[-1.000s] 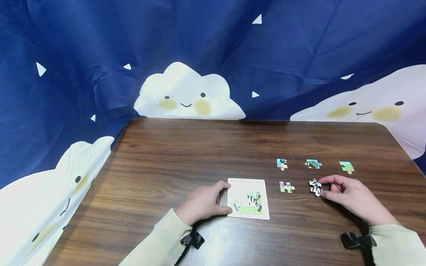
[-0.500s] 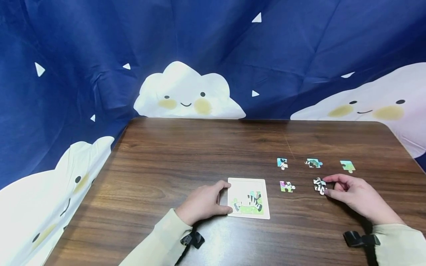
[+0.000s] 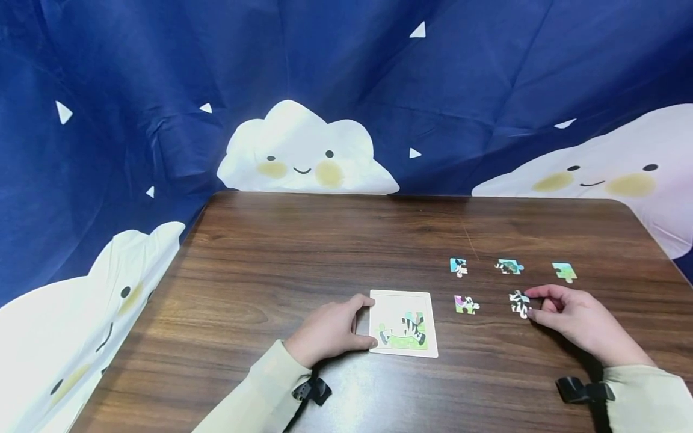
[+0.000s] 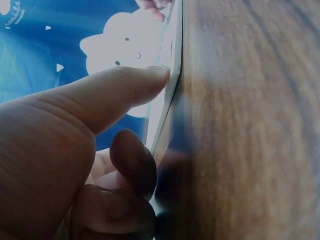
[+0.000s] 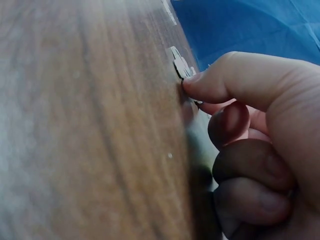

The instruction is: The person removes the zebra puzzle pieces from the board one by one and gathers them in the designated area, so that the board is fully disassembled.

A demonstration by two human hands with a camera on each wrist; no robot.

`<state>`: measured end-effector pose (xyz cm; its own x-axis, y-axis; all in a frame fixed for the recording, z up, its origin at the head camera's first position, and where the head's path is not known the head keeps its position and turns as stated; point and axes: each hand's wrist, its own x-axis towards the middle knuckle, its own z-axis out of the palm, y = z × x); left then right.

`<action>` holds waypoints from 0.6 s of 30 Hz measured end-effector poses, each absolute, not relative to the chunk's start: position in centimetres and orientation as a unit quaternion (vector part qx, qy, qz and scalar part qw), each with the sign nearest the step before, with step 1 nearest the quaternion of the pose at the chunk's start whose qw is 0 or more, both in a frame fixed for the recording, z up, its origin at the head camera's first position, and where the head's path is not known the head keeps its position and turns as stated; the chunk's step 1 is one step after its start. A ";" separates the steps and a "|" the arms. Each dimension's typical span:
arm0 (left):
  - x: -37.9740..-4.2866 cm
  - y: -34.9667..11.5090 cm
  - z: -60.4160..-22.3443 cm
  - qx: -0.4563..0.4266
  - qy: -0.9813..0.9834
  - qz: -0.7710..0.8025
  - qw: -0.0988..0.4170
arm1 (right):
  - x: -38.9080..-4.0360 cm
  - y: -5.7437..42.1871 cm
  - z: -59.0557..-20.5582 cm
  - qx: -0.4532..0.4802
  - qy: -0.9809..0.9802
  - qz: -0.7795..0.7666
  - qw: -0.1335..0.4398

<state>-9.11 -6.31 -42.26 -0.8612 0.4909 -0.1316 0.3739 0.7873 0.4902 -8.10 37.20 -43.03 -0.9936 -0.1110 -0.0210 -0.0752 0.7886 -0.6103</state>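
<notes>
In the head view, my left hand (image 3: 330, 334) rests its thumb and forefinger on the left edge of a square puzzle board (image 3: 392, 310). The board's lower right holds fitted pieces with a zebra's striped body on green. In the left wrist view the thumb lies extended against the board's rim (image 4: 174, 60), the other fingers bent below. On the right, my right hand (image 3: 571, 316) pinches a black-and-white striped puzzle piece (image 3: 520, 304) between thumb and forefinger. The right wrist view shows this piece (image 5: 183, 64) at the thumb tip, close over the table, the remaining fingers curled.
Three loose pieces lie in a back row: a blue-and-white one (image 3: 458, 267), one with dark green (image 3: 509, 266) and a light green one (image 3: 565, 272). A pink-and-green piece (image 3: 466, 305) lies between board and right hand. A blue cloud-print curtain (image 3: 346, 72) hangs behind the wooden table (image 3: 303, 240).
The right hand has shifted slightly to the right with the striped piece, which has turned a little between the fingertips. The left hand and the board stay in place.
</notes>
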 end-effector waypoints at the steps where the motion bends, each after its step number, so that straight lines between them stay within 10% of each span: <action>1: -9.1 -6.3 -42.2 0.231 0.936 0.231 0.128 | -8.1 37.2 -43.1 -0.050 0.945 -0.322 0.026; 18: -9.1 -6.3 -42.1 0.233 0.935 0.236 0.129 | -8.0 37.1 -42.9 -0.061 0.936 -0.346 -0.013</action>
